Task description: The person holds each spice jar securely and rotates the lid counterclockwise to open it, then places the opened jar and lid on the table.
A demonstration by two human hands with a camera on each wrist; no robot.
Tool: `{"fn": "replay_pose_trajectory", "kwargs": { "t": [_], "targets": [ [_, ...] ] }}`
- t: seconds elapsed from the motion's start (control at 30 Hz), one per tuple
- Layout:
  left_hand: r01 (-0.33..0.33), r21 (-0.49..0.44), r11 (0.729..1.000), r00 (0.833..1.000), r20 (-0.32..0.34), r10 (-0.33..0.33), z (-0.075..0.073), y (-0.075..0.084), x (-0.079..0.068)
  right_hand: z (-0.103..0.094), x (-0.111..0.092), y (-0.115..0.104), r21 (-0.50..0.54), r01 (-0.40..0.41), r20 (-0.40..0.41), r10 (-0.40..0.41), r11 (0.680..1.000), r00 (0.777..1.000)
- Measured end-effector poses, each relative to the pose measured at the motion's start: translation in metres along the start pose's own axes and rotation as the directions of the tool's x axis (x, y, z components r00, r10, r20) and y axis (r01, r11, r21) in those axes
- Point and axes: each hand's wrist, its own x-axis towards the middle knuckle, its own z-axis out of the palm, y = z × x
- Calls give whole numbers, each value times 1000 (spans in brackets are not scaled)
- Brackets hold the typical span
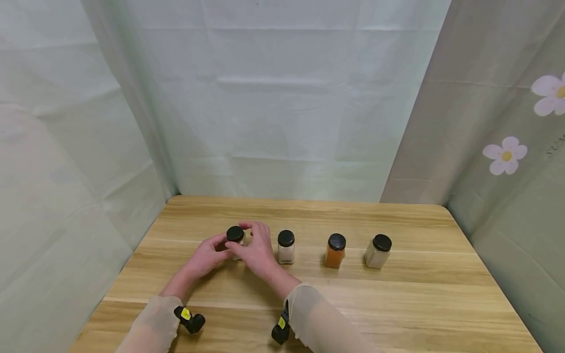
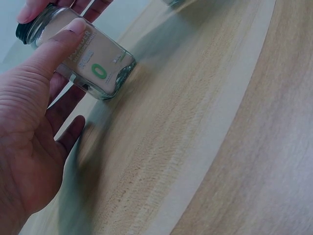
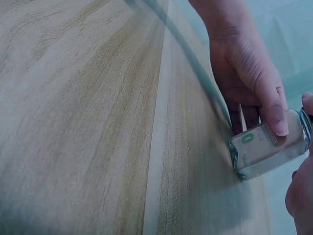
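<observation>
A square glass spice jar with a black lid stands at the left end of a row of jars. It holds beige powder, and its label carries a green ring. My left hand grips the jar's glass body, the thumb lying across the label in the left wrist view. At the lid, my right hand has its thumb and fingers around the rim. Only part of the right hand shows at the edge of the right wrist view. The lid is on the jar.
To the right stand a jar of white contents, a jar of orange powder and a jar of pale contents, all black-lidded. They share a wooden table. Pale curtains hang behind and at both sides.
</observation>
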Motion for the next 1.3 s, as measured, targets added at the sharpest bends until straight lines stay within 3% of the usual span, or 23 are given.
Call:
{"fn": "replay_pose_trajectory", "kwargs": {
  "t": [0.43,1.3],
  "targets": [
    [1,-13,1000,1000,7,-1,0,2,-1,1,0,-5,22,-35,-28,35,999,999],
    [-18,5,1000,1000,-5,18,1,-2,2,2,-1,-1,28,45,9,-45,999,999]
  ]
}}
